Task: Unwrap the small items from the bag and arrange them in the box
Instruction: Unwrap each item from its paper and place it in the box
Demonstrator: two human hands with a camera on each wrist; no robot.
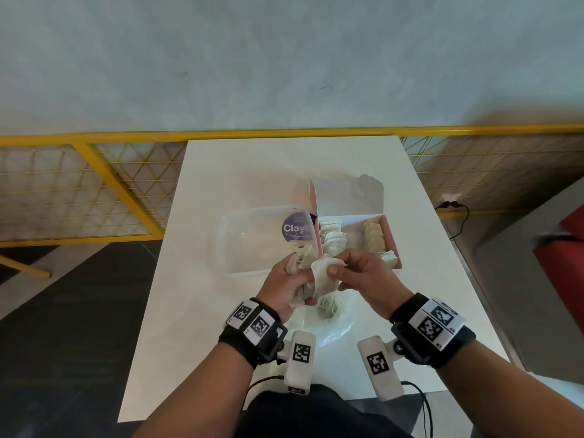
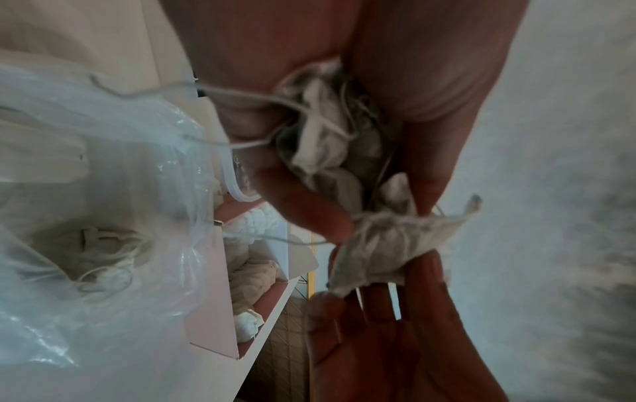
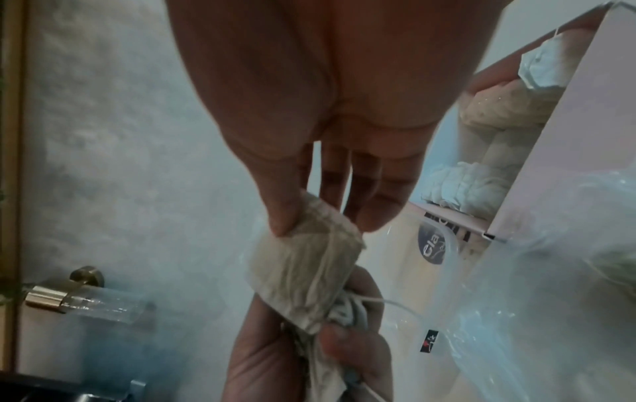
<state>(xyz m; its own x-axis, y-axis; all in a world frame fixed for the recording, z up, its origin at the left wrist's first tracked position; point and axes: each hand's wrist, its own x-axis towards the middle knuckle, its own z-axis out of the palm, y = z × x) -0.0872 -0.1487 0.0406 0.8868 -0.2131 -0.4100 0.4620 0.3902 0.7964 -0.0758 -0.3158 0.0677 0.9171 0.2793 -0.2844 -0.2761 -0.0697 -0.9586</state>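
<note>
My left hand (image 1: 292,281) grips a bunch of small tea bags (image 1: 300,260) with loose strings (image 2: 241,100). My right hand (image 1: 343,268) pinches the top of one beige tea bag (image 1: 325,278), held between thumb and fingers (image 3: 282,217) and still touching the left hand's bunch (image 2: 327,136). Both hands hover just in front of the open pink box (image 1: 391,238), which holds rows of tea bags (image 1: 331,237). A clear plastic bag (image 1: 335,327) with more tea bags (image 2: 103,250) lies on the table under my wrists.
A clear plastic container (image 1: 249,245) with a purple label (image 1: 295,228) stands left of the box. The white table (image 1: 221,327) ends at a yellow railing (image 1: 94,147) at the back. A cable (image 1: 455,210) and a red object (image 1: 565,254) lie to the right.
</note>
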